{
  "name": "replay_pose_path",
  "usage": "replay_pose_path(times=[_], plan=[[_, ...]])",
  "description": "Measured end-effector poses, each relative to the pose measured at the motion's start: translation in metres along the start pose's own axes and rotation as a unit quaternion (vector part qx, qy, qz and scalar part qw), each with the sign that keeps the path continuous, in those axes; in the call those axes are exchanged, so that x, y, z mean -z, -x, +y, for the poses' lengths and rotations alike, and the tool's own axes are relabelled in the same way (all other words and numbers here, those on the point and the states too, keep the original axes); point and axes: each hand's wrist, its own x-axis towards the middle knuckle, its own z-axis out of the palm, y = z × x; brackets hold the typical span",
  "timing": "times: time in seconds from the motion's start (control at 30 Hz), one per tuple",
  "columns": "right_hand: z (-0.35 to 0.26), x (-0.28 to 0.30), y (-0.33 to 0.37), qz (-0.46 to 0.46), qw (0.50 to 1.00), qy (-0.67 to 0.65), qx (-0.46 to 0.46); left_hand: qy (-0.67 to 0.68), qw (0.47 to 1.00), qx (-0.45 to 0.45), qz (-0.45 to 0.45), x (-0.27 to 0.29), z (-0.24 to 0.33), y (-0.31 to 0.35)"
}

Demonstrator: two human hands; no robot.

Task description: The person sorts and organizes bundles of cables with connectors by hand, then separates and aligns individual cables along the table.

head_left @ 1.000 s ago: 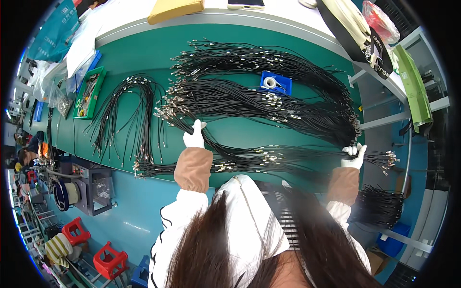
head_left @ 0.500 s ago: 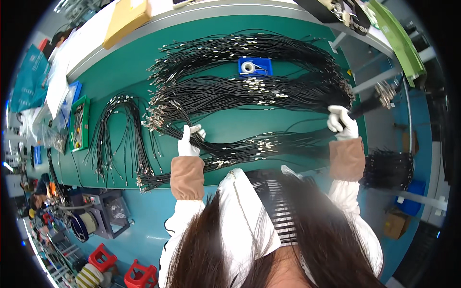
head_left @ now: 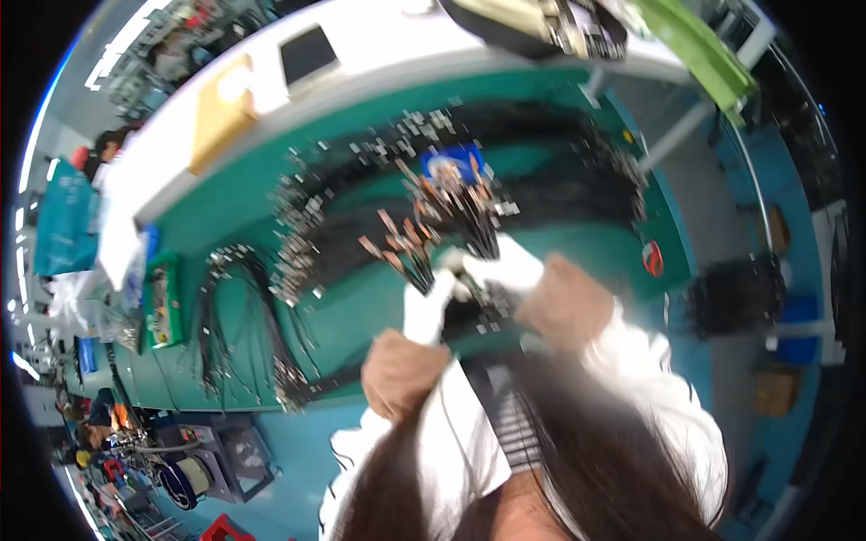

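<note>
Two white-gloved hands sit close together at the centre of the frame, the left hand [head_left: 437, 302] slightly lower than the right hand [head_left: 514, 268]; blur hides whether their fingers touch. Each seems clasped round black cables: the left bundle [head_left: 418, 270] slants toward the upper left, and the right bundle [head_left: 483, 239] rises more steeply, its coppery tips overlapping the blue tray [head_left: 465, 151] from this view. Each bundle's long axis runs up and away from its own hand, the two spreading slightly apart. Green surface [head_left: 356, 329] shows left and right of the hands, its front edge passing beneath the forearms. Long cable rows [head_left: 550, 198] lie above, and an arched hank [head_left: 233, 257] at left.
</note>
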Motion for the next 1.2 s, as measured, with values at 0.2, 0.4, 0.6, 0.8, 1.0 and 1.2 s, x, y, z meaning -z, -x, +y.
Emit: replay_pose_path(times=[0.2,0.4,0.6,0.8,1.0,1.2], plan=[[0.013,0.014,0.013,0.018,0.993,0.109,-0.041,-0.014,0.995,-0.013,0.095,-0.011,-0.020,0.003],[-0.006,0.012,0.022,0.110,0.988,0.099,0.036,0.221,0.947,-0.141,0.188,0.029,-0.023,-0.003],[-0.002,0.015,0.019,0.154,0.975,0.138,0.087,0.449,0.858,-0.130,0.210,0.066,-0.038,-0.018],[0.000,-0.009,0.007,0.104,0.975,0.185,0.073,0.458,0.840,-0.027,0.291,0.096,-0.034,-0.031],[0.033,-0.058,-0.016,0.030,0.976,0.217,0.004,0.477,0.768,0.032,0.426,0.151,-0.077,-0.027],[0.054,-0.065,-0.036,0.019,0.970,0.244,0.016,0.457,0.713,0.064,0.527,0.195,-0.142,-0.050]])
